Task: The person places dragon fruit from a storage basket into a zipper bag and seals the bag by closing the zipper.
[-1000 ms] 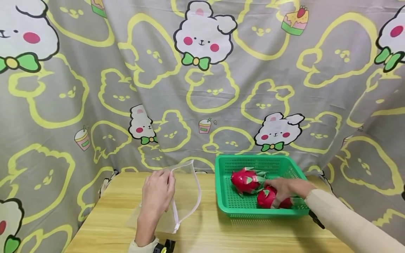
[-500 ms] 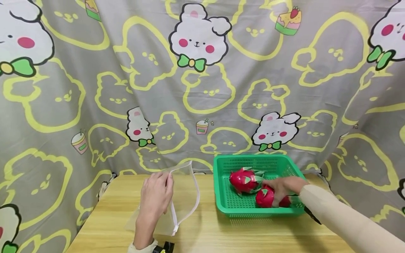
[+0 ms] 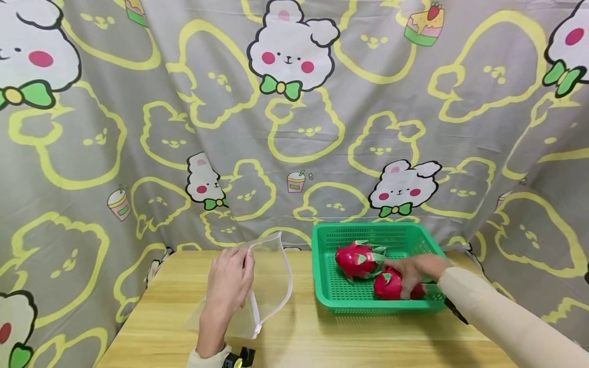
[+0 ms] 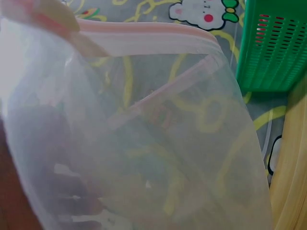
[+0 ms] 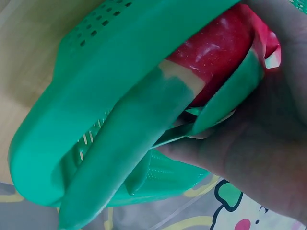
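Note:
My left hand (image 3: 230, 278) pinches the rim of a clear zip bag (image 3: 272, 278), whose mouth gapes to the right just over the table. In the left wrist view the bag (image 4: 192, 139) fills most of the picture, its pinkish zip edge along the top. My right hand (image 3: 411, 273) reaches into the green basket (image 3: 323, 296) and grips a red dragon fruit (image 3: 387, 285) with green leafy tips, also large in the right wrist view as a dragon fruit (image 5: 218, 48). Left of it in the basket lies another dragon fruit (image 3: 355, 259).
A wooden table (image 3: 161, 327) carries the basket at its back right and the bag at left. Behind it hangs a grey curtain (image 3: 317, 148) with cartoon prints. The basket's front rim stands close beside the right hand.
Both hands stay almost where they were, the left at the bag and the right around the dragon fruit. The whole head view shifts slightly.

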`<state>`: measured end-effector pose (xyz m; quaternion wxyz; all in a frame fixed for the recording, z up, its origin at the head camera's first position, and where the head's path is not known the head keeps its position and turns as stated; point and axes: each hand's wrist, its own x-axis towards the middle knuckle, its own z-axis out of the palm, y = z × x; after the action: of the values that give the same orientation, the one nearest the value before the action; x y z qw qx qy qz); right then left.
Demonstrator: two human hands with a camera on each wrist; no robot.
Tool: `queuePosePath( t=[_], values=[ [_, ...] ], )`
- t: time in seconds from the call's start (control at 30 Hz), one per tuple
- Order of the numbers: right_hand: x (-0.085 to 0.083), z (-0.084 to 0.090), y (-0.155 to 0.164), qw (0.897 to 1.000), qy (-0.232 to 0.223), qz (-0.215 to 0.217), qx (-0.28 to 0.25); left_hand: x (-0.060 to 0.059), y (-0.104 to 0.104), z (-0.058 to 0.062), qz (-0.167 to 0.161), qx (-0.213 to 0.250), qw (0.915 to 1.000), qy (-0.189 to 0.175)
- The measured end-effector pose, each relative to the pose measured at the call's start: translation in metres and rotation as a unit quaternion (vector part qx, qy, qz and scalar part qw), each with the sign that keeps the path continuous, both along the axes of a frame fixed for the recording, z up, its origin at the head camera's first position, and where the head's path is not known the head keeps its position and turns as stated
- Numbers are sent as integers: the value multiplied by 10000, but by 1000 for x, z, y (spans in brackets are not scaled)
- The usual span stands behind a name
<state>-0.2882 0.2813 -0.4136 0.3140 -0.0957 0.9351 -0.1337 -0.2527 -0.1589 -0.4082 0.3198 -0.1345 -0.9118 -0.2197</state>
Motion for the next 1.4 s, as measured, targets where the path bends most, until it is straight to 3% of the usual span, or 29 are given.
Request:
queuePosePath(
  t=[0.53, 0.8, 1.1, 1.4],
  values=[
    [6, -2, 3, 9996, 118, -105, -227, 2, 3, -1, 12, -12, 10000, 37],
    [9, -3, 8, 9961, 343, -113, -808, 3, 1, -2, 7, -114, 9999, -92],
    [13, 10, 26, 9701, 1413, 229, -1959, 2, 1, -5, 8, -102, 9996, -253],
    [31, 28, 33, 9418, 2596, -89, -2133, 1, 2, -7, -21, -71, 9996, -283]
  ],
)
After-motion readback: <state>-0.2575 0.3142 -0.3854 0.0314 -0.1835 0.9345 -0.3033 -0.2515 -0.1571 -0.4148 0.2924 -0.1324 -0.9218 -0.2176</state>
